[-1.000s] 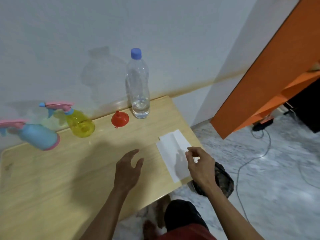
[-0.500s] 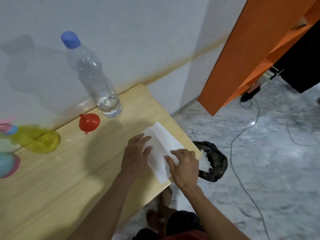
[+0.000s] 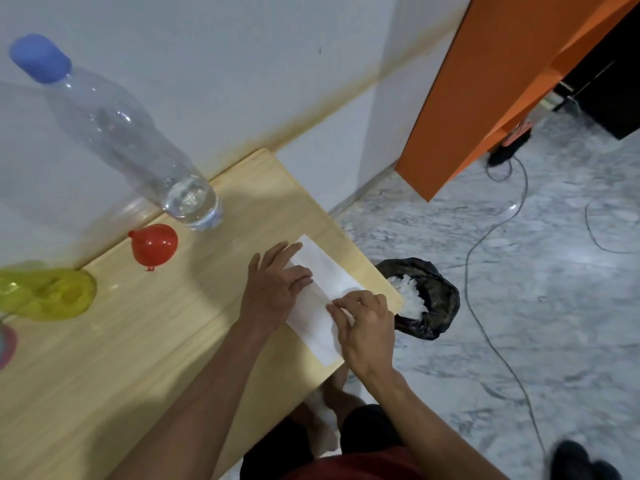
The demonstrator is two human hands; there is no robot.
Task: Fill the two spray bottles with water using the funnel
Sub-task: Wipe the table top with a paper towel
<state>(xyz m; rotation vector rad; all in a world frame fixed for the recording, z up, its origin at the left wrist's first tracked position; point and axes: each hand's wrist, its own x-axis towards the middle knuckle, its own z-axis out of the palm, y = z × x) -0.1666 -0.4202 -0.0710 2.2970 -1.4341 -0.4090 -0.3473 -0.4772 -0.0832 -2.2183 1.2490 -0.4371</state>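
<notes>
A clear water bottle [image 3: 138, 143] with a blue cap stands at the back of the wooden table [image 3: 138, 341], with a little water at its bottom. The red funnel [image 3: 154, 245] lies mouth-down in front of it. A yellow spray bottle [image 3: 48, 294] shows at the left edge, and a sliver of the blue and pink one [image 3: 5, 344] sits below it. A white folded tissue [image 3: 318, 292] lies at the table's right corner. My left hand [image 3: 275, 287] presses flat on the tissue. My right hand [image 3: 363, 322] pinches the tissue's near right edge.
A black bag-lined bin [image 3: 429, 299] holding white crumpled tissue stands on the marble floor just right of the table corner. An orange cabinet panel [image 3: 485, 81] rises at the upper right, and grey cables [image 3: 485, 237] run across the floor.
The view swung right, so the spray bottles slid to the left edge. My left hand moved onto the tissue and now presses it; my right hand came down onto its edge.
</notes>
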